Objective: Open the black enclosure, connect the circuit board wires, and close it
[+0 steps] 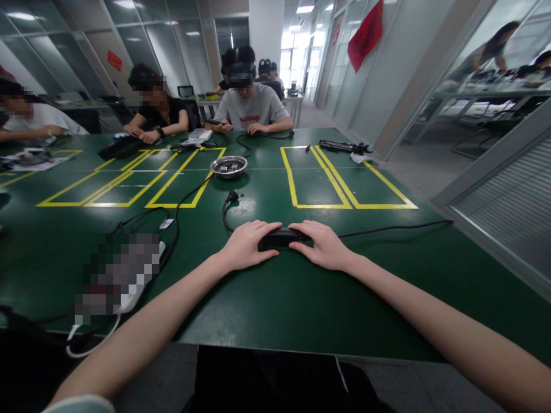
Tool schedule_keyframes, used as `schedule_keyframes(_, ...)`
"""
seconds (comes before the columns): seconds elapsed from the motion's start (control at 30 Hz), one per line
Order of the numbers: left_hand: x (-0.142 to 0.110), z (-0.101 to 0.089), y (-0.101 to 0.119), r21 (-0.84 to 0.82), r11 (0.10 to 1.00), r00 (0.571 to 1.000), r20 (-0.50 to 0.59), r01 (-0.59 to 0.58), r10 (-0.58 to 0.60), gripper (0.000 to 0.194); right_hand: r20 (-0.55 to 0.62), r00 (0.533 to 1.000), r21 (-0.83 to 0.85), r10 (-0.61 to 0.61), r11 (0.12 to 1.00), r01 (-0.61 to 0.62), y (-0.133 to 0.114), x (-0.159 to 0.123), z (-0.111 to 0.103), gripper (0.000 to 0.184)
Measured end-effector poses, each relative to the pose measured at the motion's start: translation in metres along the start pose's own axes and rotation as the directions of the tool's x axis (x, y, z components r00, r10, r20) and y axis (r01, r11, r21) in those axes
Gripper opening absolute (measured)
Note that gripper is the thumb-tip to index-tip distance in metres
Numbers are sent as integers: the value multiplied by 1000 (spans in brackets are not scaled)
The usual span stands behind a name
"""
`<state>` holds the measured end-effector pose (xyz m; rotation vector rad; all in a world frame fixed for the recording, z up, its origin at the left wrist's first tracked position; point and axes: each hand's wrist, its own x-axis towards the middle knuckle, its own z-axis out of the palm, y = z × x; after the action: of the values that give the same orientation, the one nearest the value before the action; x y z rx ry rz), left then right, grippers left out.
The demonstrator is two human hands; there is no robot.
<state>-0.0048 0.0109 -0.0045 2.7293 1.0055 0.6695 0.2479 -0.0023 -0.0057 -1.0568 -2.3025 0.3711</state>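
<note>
A black, oblong power adapter (pixel 282 237) lies on the green table in front of me. My left hand (pixel 246 246) is closed around its left end, the thumb on the near side and the fingers on the far side. At the right end, my right hand (pixel 323 245) holds it the same way. A dark cord with a black plug (pixel 233 197) curls up beyond my left hand. From behind my right hand a thin black cable (pixel 396 228) runs toward the table's right edge. My palms hide both ends of the adapter.
A metal bowl (pixel 228 166) with small metal parts stands farther back. Yellow tape outlines (pixel 323 205) mark the table (pixel 301 310). At left lie a blurred-out object with a white edge (pixel 142 281) and dark cables. Across sit several people; a black folded item (pixel 344 147) lies back right.
</note>
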Motion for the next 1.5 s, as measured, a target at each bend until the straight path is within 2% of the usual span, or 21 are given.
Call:
schedule_keyframes(0.07, 1, 0, 2, 95, 994, 998, -31, -56, 60, 64, 11, 996, 121, 86, 989, -86, -2, 1, -2, 34)
schedule_keyframes(0.17, 5, 1, 6, 249, 961, 990, -31, -123, 135, 58, 125, 975, 358, 184, 908, -218, -3, 1, -8, 38)
schedule_keyframes(0.23, 8, 2, 8, 309, 938, 986, -2, -157, 166, 54, 213, 954, 464, 210, 838, -288, -1, 1, -10, 43)
schedule_keyframes(0.3, 9, 3, 8, 328, 928, 984, 28, -177, 178, 54, 274, 938, 500, 213, 802, -328, 1, -1, -10, 47)
schedule_keyframes(0.37, 10, 3, 7, 317, 930, 983, 49, -185, 179, 53, 242, 948, 422, 207, 857, -295, 1, -2, -8, 42)
schedule_keyframes(0.47, 8, 5, 7, 297, 936, 982, 54, -188, 181, 47, 44, 996, 89, 72, 993, -76, -2, -3, -4, 40)
schedule_keyframes(0.5, 8, 6, 7, 293, 938, 983, 52, -185, 178, 45, 6, 1000, -23, -7, 1000, 7, -2, -3, -3, 39)
schedule_keyframes(0.57, 7, 7, 8, 284, 943, 985, 56, -172, 163, 43, 8, 991, -159, -134, 978, 133, -1, -2, -3, 31)
schedule_keyframes(0.67, 7, 8, 11, 258, 957, 991, 64, -132, 120, 40, 36, 978, -235, -205, 949, 208, 5, -2, -4, 25)
schedule_keyframes(0.8, 8, 8, 12, 217, 973, 996, 55, -75, 65, 33, 31, 974, -237, -223, 945, 223, 7, -3, -5, 26)
schedule_keyframes(0.97, 8, 6, 10, 199, 975, 993, 94, -93, 76, 26, 48, 971, -177, -233, 955, 238, 4, -2, -2, 28)
schedule_keyframes(1.1, 7, 6, 10, 155, 985, 996, 62, -76, 67, 31, 36, 959, -180, -283, 942, 284, 3, -2, -2, 28)
schedule_keyframes(1.27, 6, 6, 8, 86, 992, 996, 0, -87, 88, 36, 0, 959, -235, -283, 932, 275, 3, -4, -1, 26)
schedule_keyframes(1.4, 5, 6, 6, 143, 983, 993, 1, -118, 119, 34, 29, 973, -128, -227, 965, 229, 1, -4, 0, 28)
schedule_keyframes(1.5, 5, 5, 5, 171, 973, 988, 26, -153, 151, 33, 83, 992, 76, -96, 993, 90, -1, -3, -4, 28)
